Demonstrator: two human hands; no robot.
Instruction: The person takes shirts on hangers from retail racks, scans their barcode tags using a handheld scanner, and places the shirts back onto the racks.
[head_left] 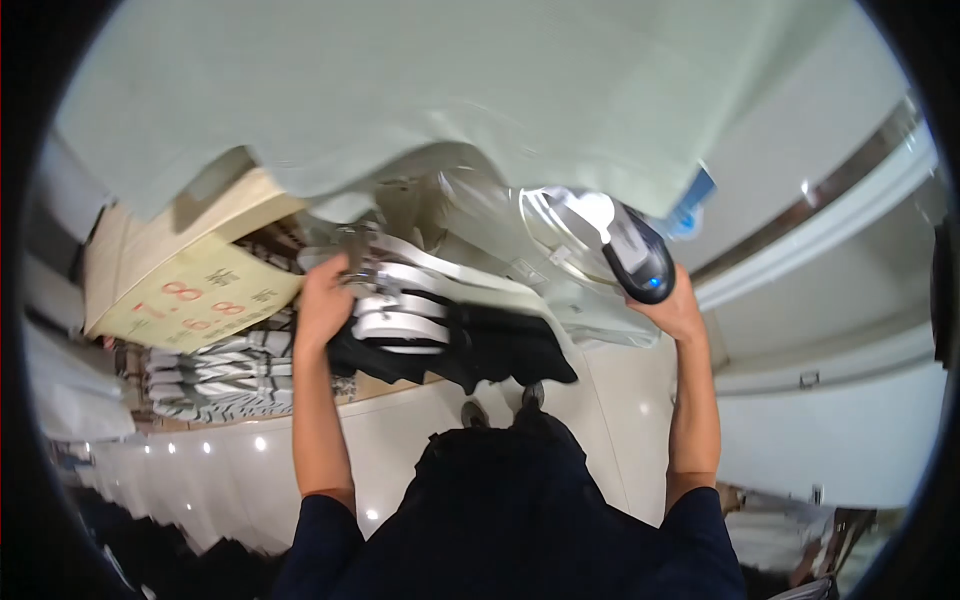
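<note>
My left hand [325, 300] is closed around the metal hooks of several white clothes hangers [405, 315]. Black garments [500, 335] hang from some of them, with a pale garment beside these. In my right hand [672, 305] is a black and white handheld barcode scanner [640, 255] with a small blue light lit on it. Its bright head points toward the hangers, close to a clear plastic cover [470, 215]. White tags or labels near the scanner head are blurred and cannot be read.
A large pale green sheet or garment [420, 80] fills the top of the view. To the left, a wooden fixture [200, 225] carries a yellow price sign [195, 295], with folded striped clothes [220, 375] below. White shelving [820, 430] stands at right, over a shiny tiled floor [610, 430].
</note>
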